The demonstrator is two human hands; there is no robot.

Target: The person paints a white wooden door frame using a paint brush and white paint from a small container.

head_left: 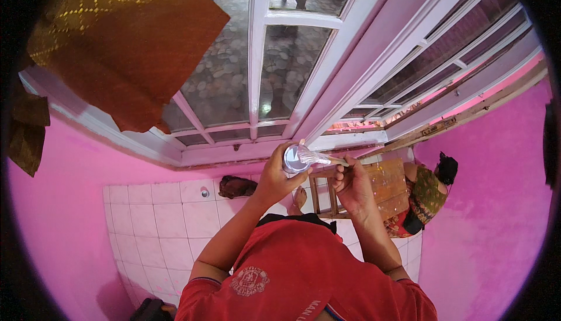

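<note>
Nearest the camera, the wearer's red shirt (286,268) bears a pale round crest. Beyond it, the left hand (273,176) grips a small round cup (287,164), thumb and fingers curled about its wall; the interior appears whitish to lilac. The right hand (354,188) pinches the tan handle of a flat paintbrush (315,156) in its fingertips. The brush's bristles, pale, glossy and slightly fanned, point left over the cup's right rim; contact with the contents cannot be determined. Cup and brush are held before the white window frame (255,58), in front of the wearer. Lower down, a worn wooden bench (387,189) with pale spots stands beside a seated person (428,192) in patterned clothing, on white floor tiles (166,213).
</note>
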